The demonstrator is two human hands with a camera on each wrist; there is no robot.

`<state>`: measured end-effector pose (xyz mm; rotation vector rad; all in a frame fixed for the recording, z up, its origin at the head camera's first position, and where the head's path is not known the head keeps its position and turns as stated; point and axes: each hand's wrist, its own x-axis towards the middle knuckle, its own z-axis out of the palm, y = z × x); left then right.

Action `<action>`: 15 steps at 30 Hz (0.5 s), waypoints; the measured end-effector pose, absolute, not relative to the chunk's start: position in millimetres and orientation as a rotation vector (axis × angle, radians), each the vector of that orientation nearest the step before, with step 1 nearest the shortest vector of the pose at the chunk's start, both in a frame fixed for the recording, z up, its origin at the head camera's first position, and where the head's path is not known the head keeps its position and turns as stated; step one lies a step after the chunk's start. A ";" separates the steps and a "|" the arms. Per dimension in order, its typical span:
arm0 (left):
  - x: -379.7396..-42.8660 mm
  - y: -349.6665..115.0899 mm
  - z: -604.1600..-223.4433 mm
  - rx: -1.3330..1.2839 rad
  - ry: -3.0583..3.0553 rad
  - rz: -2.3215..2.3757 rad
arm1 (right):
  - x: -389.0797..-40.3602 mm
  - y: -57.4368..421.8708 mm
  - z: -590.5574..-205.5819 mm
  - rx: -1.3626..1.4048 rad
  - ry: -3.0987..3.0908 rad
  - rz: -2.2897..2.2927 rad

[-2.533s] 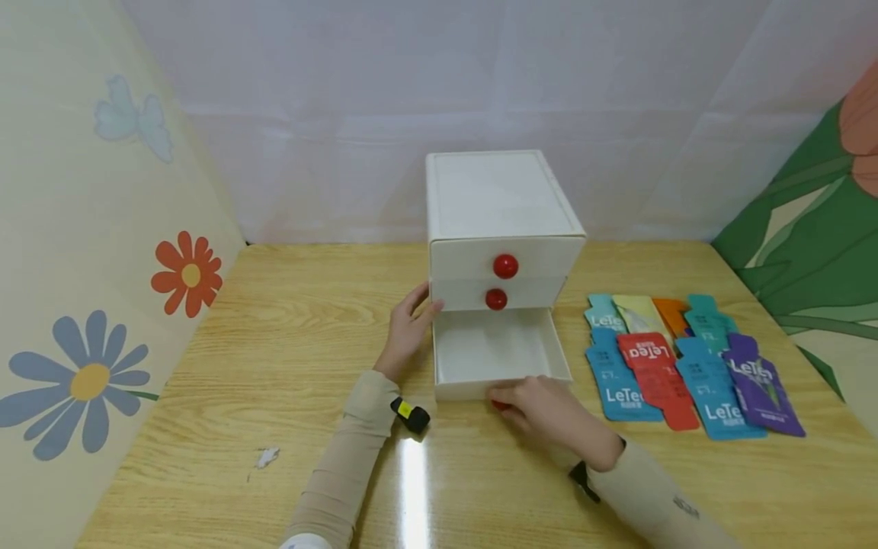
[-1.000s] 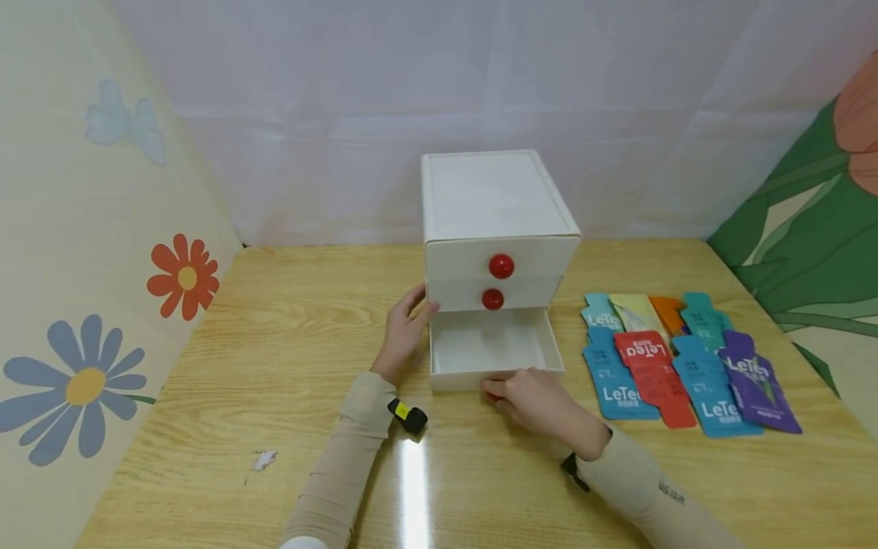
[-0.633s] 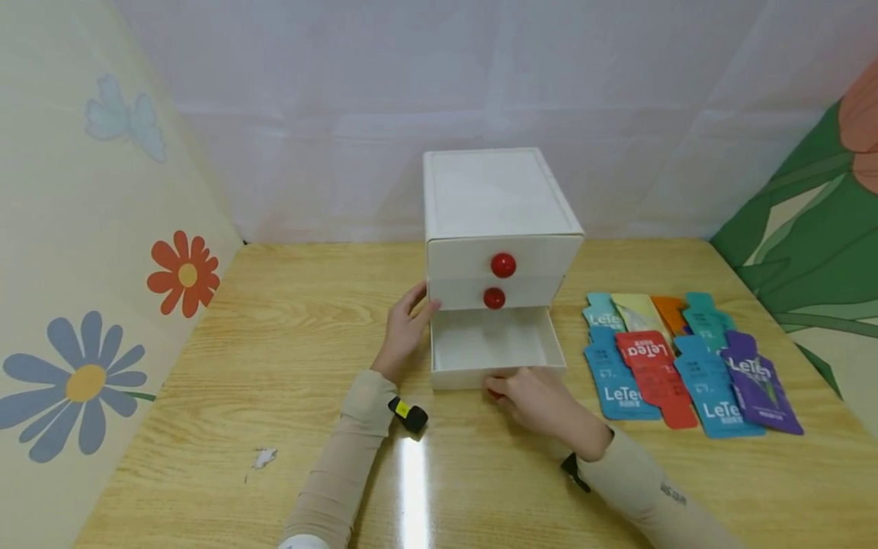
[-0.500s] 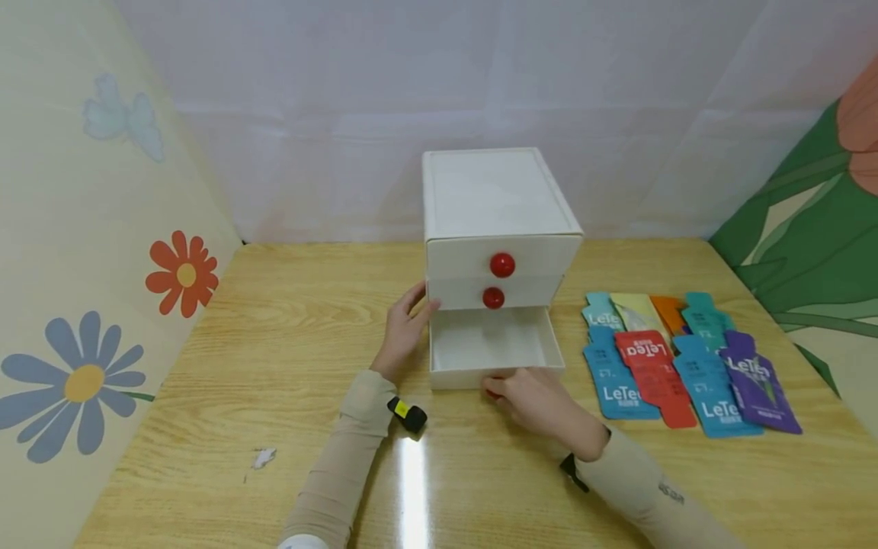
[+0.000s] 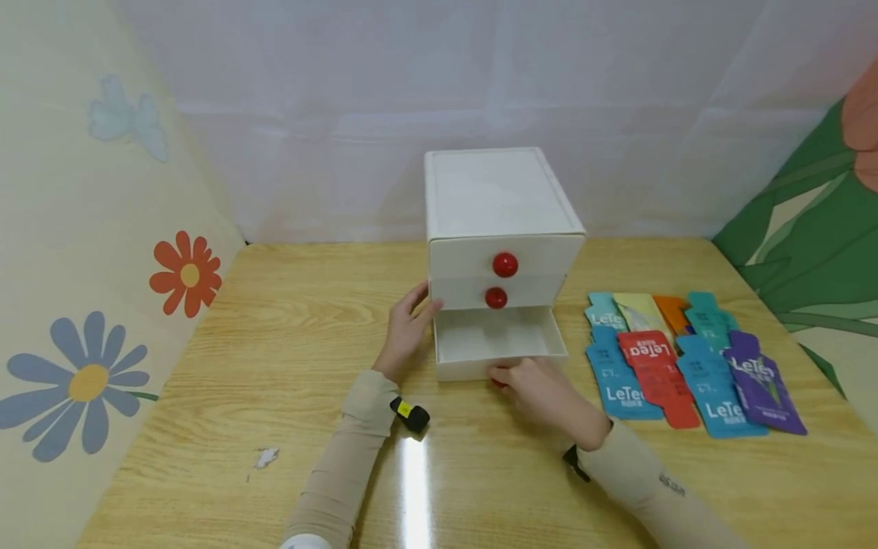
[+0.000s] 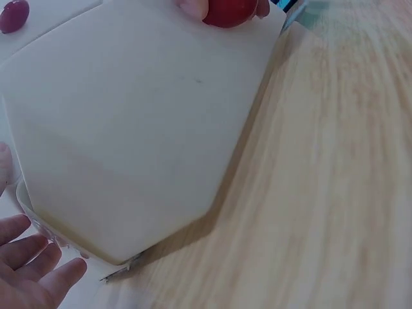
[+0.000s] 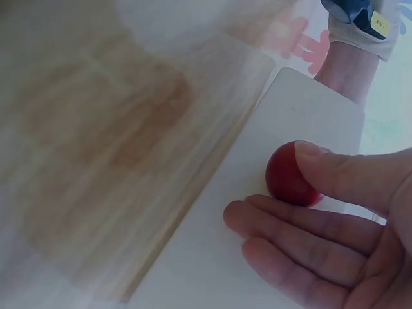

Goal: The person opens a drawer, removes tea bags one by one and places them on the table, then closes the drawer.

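A small white cabinet (image 5: 501,194) with red knobs stands on the table, its bottom drawer (image 5: 461,371) pulled partway out and bare inside. My right hand (image 5: 545,393) pinches that drawer's round red knob (image 7: 283,174); in the right wrist view the thumb lies on one side of it and the fingers on the other. My left hand (image 5: 403,335) rests against the cabinet's left side, thumb near the front edge. Seen from the left wrist, its fingers (image 6: 61,277) stretch out beside the drawer. The two upper drawers are closed.
Several flat colourful LeTea packets, among them a red packet (image 5: 658,377) and a purple packet (image 5: 764,385), lie overlapping to the right of the cabinet on the wooden table (image 5: 295,305). A white curtain (image 5: 329,114) hangs behind, with painted panels at both sides.
The bottom drawer has slid some way back into the cabinet, and my right hand has moved inward with its knob. My left hand stays at the cabinet's side.
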<state>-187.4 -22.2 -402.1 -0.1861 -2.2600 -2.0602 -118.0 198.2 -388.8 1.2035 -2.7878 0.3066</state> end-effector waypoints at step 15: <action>-187.4 -21.8 -401.8 -0.160 -2.300 -2.052 | -121.5 194.4 -388.9 1.177 -2.840 0.300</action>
